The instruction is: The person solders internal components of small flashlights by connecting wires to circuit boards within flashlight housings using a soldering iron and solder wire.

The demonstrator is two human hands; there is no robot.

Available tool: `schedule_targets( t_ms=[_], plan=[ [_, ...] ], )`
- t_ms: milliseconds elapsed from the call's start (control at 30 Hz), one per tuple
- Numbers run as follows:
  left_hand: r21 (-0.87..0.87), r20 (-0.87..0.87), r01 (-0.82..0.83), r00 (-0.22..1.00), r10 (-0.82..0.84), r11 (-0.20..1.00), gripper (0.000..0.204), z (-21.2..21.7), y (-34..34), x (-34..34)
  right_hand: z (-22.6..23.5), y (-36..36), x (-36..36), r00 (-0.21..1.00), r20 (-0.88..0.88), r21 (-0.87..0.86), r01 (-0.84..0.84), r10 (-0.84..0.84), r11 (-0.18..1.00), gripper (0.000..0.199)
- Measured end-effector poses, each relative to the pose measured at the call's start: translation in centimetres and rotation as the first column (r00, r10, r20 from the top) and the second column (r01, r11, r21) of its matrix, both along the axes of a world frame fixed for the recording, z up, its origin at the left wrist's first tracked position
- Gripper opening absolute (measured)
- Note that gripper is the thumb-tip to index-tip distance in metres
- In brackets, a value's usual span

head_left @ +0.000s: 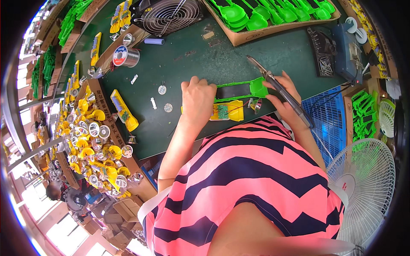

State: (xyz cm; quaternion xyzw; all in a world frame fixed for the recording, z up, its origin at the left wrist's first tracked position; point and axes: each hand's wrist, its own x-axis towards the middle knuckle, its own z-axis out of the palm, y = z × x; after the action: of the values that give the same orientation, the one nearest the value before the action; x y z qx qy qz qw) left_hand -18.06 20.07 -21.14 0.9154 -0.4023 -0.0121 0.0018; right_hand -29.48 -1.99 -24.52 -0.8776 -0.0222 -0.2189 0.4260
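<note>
My left hand (pixel 198 99) is closed over the left end of a green flashlight housing (pixel 257 88) with a dark flat inset. Between the fingers and palm of my right hand (pixel 285 94) lies a soldering iron (pixel 284 93), its tapered end angled up and left. The fingertips of that hand are also at the wide right end of the green housing. Just below it, nearer my body, lies a yellow housing (pixel 235 112) with a green circuit board and wires; my left hand hides its left end. A small silvery reflector (pixel 255 105) sits by its right end.
A carton (pixel 243 39) of green housings stands at the back, beside a black fan (pixel 171 17). A solder spool (pixel 126 56) and many yellow lamp parts (pixel 98 136) are at left. At right are a black screw tray (pixel 321 53), a blue box (pixel 347 51) and a white fan (pixel 363 179).
</note>
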Motion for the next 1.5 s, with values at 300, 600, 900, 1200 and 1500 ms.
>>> schedule_targets(
  t_ms=[300,600,900,1200,1500],
  plan=[
    [-0.016,0.008,-0.018,1.0,0.018,1.0,0.003,0.2,0.0,-0.2,-0.8,-0.4,0.1,0.98,-0.155,0.092,-0.111,0.124,0.99,0.043],
    [-0.155,-0.058,-0.023,0.998,0.014,0.988,0.009,2.5,-0.1,-0.3,-0.8,-0.6,0.3,0.987,-0.124,0.057,-0.097,0.103,0.994,0.049],
    [-0.375,-0.061,0.195,0.97,-0.234,0.906,0.019,0.8,-0.9,-3.8,-0.5,-0.6,0.3,0.979,-0.154,0.102,-0.119,0.134,0.988,0.047],
    [-0.651,-0.067,0.024,0.994,-0.09,0.758,0.009,-1.4,-1.7,-3.6,-0.9,0.0,2.6,0.975,-0.062,0.078,-0.208,0.213,0.975,0.046],
    [-0.369,-0.253,-0.265,0.951,0.178,0.891,0.005,-1.1,-2.0,-2.5,0.8,-1.4,2.9,0.952,0.182,0.034,-0.256,0.246,0.966,0.025]
  ],
)
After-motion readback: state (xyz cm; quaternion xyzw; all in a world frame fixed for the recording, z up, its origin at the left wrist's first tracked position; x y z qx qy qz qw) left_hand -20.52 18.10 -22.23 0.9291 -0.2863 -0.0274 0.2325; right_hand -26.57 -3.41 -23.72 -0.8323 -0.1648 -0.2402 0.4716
